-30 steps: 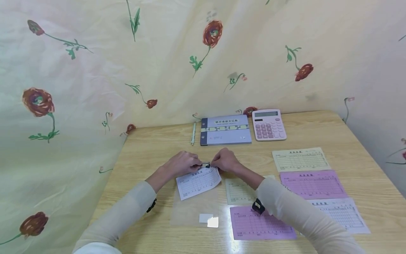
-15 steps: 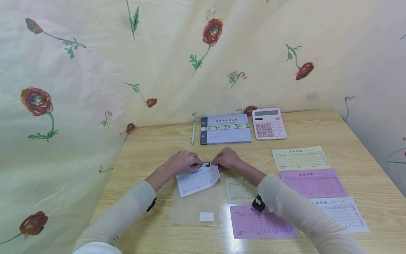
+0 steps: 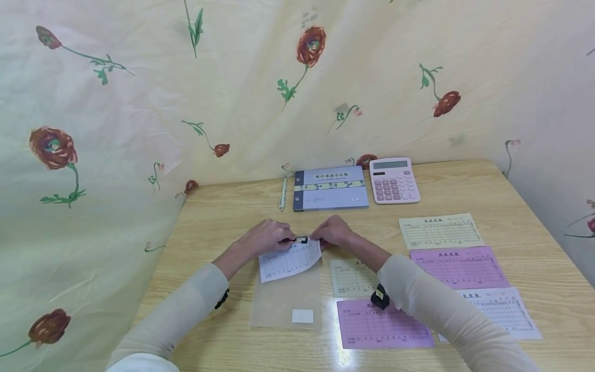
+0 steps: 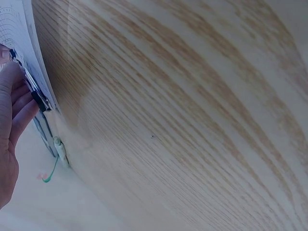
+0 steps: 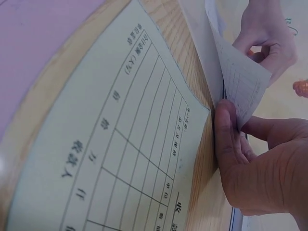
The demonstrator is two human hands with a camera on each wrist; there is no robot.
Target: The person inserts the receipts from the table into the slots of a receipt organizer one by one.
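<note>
A white printed slip (image 3: 290, 263) lies over a translucent clipboard (image 3: 279, 310), its lower right corner lifted and curling. At the board's top sits a metal clip (image 3: 301, 239) with black ends. My left hand (image 3: 267, 236) grips the clip from the left; in the left wrist view its thumb and fingers close around the clip (image 4: 32, 86). On the other side, my right hand (image 3: 332, 231) pinches the slip's top right edge between thumb and fingers, as the right wrist view shows on the slip (image 5: 243, 79). The clip's mouth is hidden.
Right of the board lie a pale green slip (image 3: 350, 279) and a purple slip (image 3: 383, 325). Further right are yellow (image 3: 441, 231), purple (image 3: 460, 268) and white slips (image 3: 499, 312). A pen (image 3: 283, 194), account book (image 3: 331, 190) and pink calculator (image 3: 394, 181) stand at the back.
The white slip has slid slightly upward toward the clip, uncovering more of the board. Both hands stay almost in place, keeping their grips.
</note>
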